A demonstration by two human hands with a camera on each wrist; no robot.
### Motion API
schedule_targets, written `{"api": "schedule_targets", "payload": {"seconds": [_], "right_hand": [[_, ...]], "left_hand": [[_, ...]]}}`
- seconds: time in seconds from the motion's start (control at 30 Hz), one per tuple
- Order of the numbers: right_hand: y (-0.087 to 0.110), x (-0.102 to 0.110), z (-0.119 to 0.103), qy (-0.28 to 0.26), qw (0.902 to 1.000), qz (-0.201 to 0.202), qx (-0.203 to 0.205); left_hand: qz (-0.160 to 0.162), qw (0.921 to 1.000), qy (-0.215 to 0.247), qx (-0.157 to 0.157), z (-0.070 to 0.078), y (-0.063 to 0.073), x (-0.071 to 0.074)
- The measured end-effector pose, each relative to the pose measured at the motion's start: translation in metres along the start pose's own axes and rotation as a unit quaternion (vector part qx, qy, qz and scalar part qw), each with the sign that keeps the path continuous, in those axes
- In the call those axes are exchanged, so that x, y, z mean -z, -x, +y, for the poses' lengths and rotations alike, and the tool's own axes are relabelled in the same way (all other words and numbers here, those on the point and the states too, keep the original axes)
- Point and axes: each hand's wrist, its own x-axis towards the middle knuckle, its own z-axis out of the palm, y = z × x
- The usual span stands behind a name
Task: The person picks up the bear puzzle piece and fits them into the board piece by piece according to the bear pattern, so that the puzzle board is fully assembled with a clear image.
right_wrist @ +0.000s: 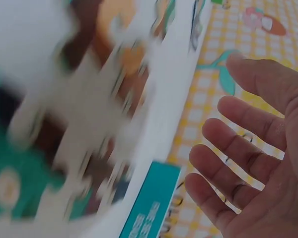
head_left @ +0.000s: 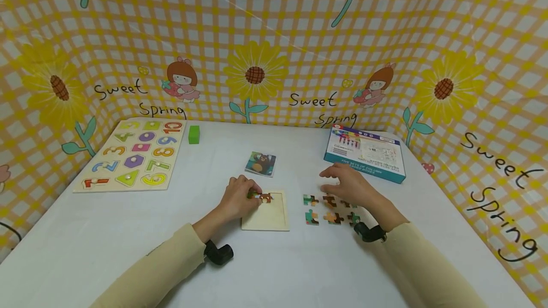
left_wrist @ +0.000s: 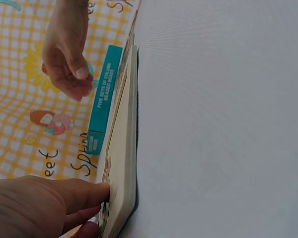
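A pale wooden puzzle tray (head_left: 265,220) lies on the white table, with a brown puzzle piece (head_left: 266,197) near its upper edge. At the tray's upper left corner, my left hand (head_left: 239,197) pinches a greenish puzzle piece (head_left: 252,195), partly hidden by the fingers. In the left wrist view, the thumb (left_wrist: 87,194) reaches the tray's surface. Several loose puzzle pieces (head_left: 312,217) are laid out in rows to the right of the tray. Above them hovers my right hand (head_left: 348,184), fingers spread and holding nothing; it covers part of the upper row.
Behind the tray lies a bear picture (head_left: 260,164). A teal and white box (head_left: 368,153) sits at the back right, beyond my right hand. On the left are a number-and-shape board (head_left: 132,156) and a green block (head_left: 194,134). Checked cloth (head_left: 257,27) walls enclose the table.
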Motion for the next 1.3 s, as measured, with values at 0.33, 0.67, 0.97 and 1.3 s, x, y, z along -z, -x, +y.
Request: {"api": "schedule_targets", "payload": {"seconds": [0.33,0.67,0.97,1.3], "right_hand": [[0.008,0.008,0.040,0.002,0.9994,-0.001,-0.035],[0.010,0.008,0.061,-0.010,0.9978,-0.014,-0.064],[0.008,0.005,0.073,-0.008,0.9973,-0.023,-0.070],[0.006,0.001,0.079,-0.002,0.9979,-0.022,-0.061]], "left_hand": [[-0.002,1.0000,-0.006,-0.002,-0.001,-0.001,0.000],[-0.001,1.0000,-0.004,-0.003,-0.001,0.000,-0.001],[-0.001,1.0000,-0.008,-0.002,-0.002,-0.001,-0.002],[-0.003,0.9999,-0.010,-0.002,-0.001,-0.001,-0.001]]}}
